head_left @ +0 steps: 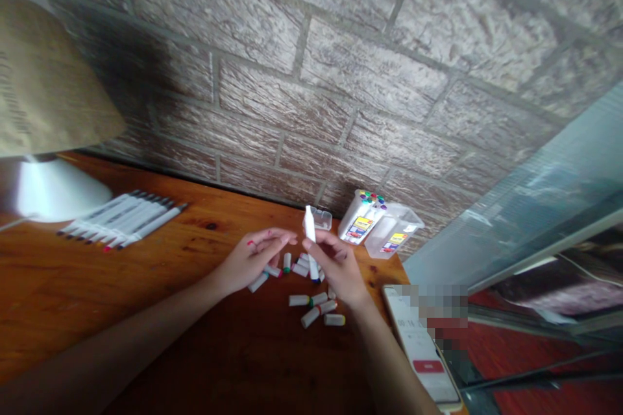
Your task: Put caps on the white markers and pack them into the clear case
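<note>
My right hand (338, 266) grips a white marker (311, 240) between thumb and fingers. The marker stands nearly upright, its narrow white end uppermost and a dark blue end at the bottom. To its left, my left hand (257, 256) is loosely open, fingers stretched toward the marker, with nothing visible in it. Red marks show on its skin. Beneath and between both hands lie several white marker caps with coloured ends, such as a green-ended cap (287, 262). Closer to me lie more, including a yellow-ended cap (335, 320). My hands hide some of the caps.
A row of markers (124, 219) lies at the left beside a lamp (63, 188). Near the brick wall stand a clear case filled with markers (361, 219), another clear case (393, 230) and a small clear lid (321, 219). A phone (421, 343) rests along the table's right edge.
</note>
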### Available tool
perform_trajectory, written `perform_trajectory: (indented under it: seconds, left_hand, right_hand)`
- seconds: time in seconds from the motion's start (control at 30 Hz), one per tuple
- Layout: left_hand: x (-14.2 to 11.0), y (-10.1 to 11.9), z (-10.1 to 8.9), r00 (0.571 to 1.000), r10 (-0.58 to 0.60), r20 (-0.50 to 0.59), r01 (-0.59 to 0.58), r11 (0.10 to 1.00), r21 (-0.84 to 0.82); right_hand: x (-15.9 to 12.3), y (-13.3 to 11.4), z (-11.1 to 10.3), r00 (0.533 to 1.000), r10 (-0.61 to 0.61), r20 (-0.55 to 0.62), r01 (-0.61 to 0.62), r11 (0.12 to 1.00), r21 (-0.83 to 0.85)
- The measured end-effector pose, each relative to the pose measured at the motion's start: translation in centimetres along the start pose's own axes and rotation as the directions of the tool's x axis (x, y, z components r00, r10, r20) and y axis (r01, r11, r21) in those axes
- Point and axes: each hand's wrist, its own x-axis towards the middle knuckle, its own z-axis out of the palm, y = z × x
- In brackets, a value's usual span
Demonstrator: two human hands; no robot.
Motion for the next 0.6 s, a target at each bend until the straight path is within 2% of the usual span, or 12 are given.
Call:
perform_trajectory:
  seconds: [0.1, 0.23, 0.33, 0.43, 0.53, 0.6]
  left_hand:
    - [0.1, -0.2, -0.2, 0.999, 0.017, -0.051, -0.015, 0.999, 0.050]
    - [0.2, -0.6, -0.3, 0.996, 0.046, -0.081, -0.039, 0.996, 0.078]
    - [0.3, -0.8, -0.3, 0.995, 0.058, -0.080, -0.050, 0.995, 0.088]
    - [0.3, -0.9, -0.4, 0.995, 0.061, -0.082, -0.053, 0.994, 0.096]
    - [0.3, -0.9, -0.4, 0.995, 0.060, -0.078, -0.051, 0.993, 0.102]
    - [0.3, -0.9, -0.4, 0.996, 0.056, -0.071, -0.049, 0.993, 0.106]
  right_hand:
    - [0.4, -0.3, -1.0, 0.985, -0.029, -0.169, 0.031, 0.999, 0.009]
    - [0.7, -0.5, -2.0, 0.956, -0.030, -0.293, 0.038, 0.999, 0.022]
    - [0.8, -0.9, -3.2, 0.905, -0.078, -0.419, 0.089, 0.996, 0.007]
    - [1.1, -1.4, -5.3, 0.779, -0.180, -0.601, 0.209, 0.978, -0.022]
    - [1.4, -1.9, -7.5, 0.592, -0.270, -0.759, 0.315, 0.945, -0.091]
    - [1.4, -2.1, -8.7, 0.489, -0.326, -0.809, 0.349, 0.923, -0.161]
